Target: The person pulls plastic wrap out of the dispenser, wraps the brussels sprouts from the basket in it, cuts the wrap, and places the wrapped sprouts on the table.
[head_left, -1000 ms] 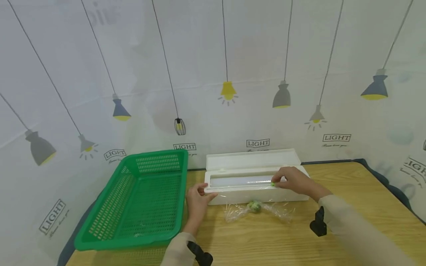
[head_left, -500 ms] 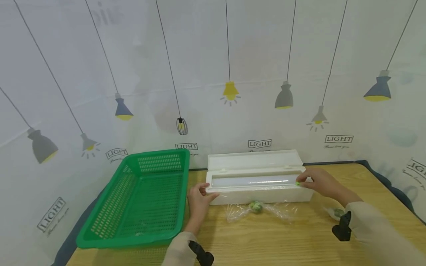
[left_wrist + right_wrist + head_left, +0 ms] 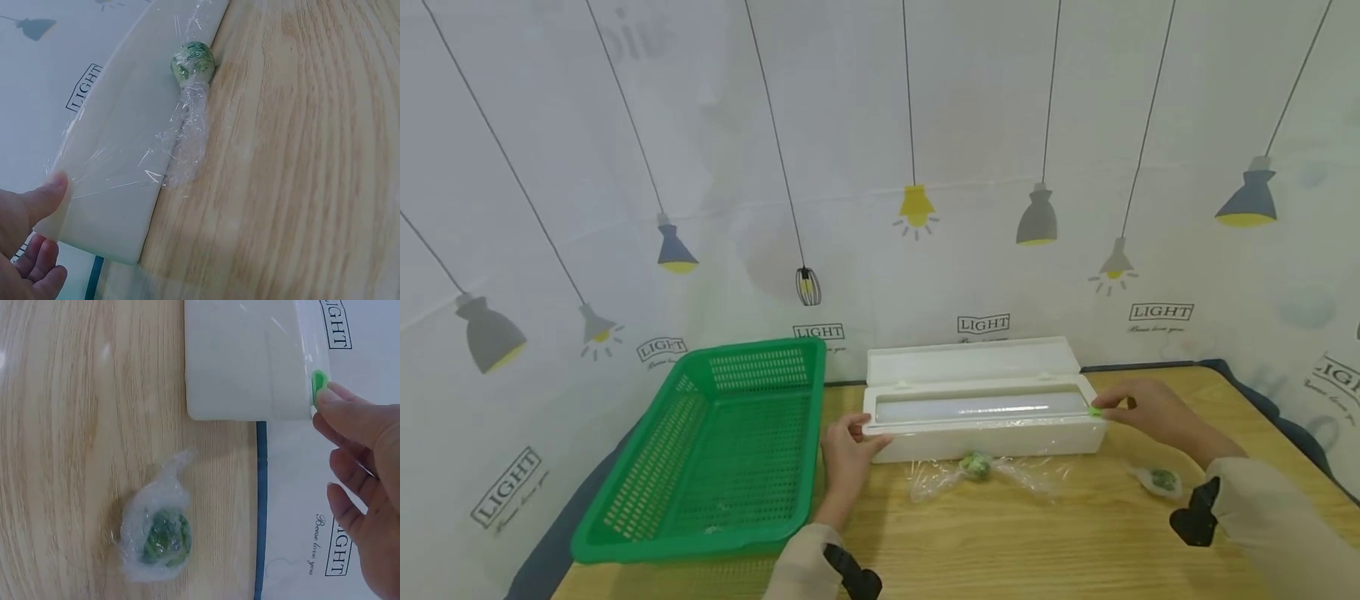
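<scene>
A long white cling film dispenser [image 3: 985, 443] stands on the table with its lid [image 3: 970, 363] raised and a film roll [image 3: 985, 407] inside. My left hand [image 3: 846, 450] grips its left end, thumb on the front edge over the film. At the right end, my right hand [image 3: 1153, 414] pinches the small green slide cutter [image 3: 319, 380] between thumb and forefinger. Clear film [image 3: 195, 128] lies along the dispenser's front, round a small green leafy vegetable [image 3: 192, 60] like a Brussels sprout. Below my right hand sits another green vegetable [image 3: 165, 537], bundled in film.
A large green plastic basket [image 3: 730, 467] stands on the left of the wooden table [image 3: 1000, 550]. Behind the dispenser hangs a pale backdrop [image 3: 865, 150] printed with lamps, close to the table's rear edge.
My right hand has slid the green cutter rightward along the dispenser's front edge to its right end. The wrapped vegetable at the right has come into view. My left hand stays put.
</scene>
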`<action>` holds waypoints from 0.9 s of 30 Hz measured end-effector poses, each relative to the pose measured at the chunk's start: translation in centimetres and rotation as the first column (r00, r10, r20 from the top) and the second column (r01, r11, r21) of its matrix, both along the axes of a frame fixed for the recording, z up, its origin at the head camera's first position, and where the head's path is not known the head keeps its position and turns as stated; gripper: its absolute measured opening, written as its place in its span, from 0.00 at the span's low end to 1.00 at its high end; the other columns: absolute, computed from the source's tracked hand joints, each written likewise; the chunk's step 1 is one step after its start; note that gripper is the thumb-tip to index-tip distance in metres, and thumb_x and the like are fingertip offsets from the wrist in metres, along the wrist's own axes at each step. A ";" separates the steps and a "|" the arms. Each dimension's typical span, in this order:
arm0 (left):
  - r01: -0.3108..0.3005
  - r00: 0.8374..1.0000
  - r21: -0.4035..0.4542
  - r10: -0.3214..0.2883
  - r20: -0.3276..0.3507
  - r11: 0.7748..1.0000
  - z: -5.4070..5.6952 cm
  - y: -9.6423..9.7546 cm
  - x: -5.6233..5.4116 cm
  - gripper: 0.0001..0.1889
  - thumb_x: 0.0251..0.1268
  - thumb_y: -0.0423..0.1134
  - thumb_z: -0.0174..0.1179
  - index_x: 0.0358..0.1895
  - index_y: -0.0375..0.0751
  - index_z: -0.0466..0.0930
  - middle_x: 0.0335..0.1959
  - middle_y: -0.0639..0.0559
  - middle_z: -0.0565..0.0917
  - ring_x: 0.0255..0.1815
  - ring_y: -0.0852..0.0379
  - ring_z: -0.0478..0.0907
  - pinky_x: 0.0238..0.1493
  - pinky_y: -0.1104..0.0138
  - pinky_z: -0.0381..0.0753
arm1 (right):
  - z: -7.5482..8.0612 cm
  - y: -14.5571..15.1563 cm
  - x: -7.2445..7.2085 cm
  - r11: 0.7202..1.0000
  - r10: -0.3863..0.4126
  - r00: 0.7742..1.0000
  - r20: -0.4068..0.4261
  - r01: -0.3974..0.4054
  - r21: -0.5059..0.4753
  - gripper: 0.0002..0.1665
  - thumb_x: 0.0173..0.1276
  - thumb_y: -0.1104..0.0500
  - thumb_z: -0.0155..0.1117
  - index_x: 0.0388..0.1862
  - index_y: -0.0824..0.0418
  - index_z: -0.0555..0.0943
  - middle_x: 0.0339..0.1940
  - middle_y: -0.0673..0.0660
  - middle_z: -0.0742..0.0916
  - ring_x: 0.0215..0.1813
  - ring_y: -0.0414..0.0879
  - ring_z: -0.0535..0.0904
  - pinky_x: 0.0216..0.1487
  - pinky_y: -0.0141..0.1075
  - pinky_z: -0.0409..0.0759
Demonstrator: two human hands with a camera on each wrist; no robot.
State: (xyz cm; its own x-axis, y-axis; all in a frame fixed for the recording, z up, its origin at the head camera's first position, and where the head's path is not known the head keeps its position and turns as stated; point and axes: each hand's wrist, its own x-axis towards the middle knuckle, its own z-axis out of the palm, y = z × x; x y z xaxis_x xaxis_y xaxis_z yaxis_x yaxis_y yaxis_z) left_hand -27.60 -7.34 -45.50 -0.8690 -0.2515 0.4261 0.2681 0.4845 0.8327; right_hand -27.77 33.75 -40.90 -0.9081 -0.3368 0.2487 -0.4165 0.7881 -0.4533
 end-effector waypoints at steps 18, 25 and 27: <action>0.019 1.000 -0.036 -0.019 0.013 0.999 0.3 0.5 0.4 0.17 0.35 0.30 0.74 0.35 0.36 0.82 0.34 0.45 0.71 0.37 0.50 0.69 0.40 0.59 0.72 | 0.2 -4.2 0.0 0.999 0.034 0.999 0.027 -0.033 -0.043 0.10 0.56 0.59 0.68 0.37 0.62 0.85 0.34 0.52 0.83 0.32 0.43 0.72 0.30 0.36 0.71; 0.079 0.996 -0.113 -0.082 -0.023 0.990 0.5 0.4 0.4 0.08 0.39 0.29 0.73 0.25 0.41 0.85 0.36 0.47 0.74 0.43 0.48 0.70 0.47 0.55 0.69 | 0.0 -4.2 -0.1 0.999 0.016 1.000 0.020 -0.015 -0.048 0.07 0.55 0.58 0.69 0.32 0.60 0.86 0.30 0.49 0.82 0.32 0.41 0.73 0.31 0.36 0.72; 0.086 0.995 -0.123 -0.090 -0.030 0.989 0.6 0.3 0.5 0.07 0.39 0.28 0.72 0.22 0.41 0.85 0.35 0.48 0.74 0.42 0.48 0.70 0.46 0.55 0.69 | 0.0 -4.3 -0.1 0.998 -0.001 1.000 0.014 0.002 -0.059 0.06 0.54 0.58 0.70 0.30 0.59 0.86 0.29 0.49 0.82 0.31 0.41 0.73 0.30 0.35 0.72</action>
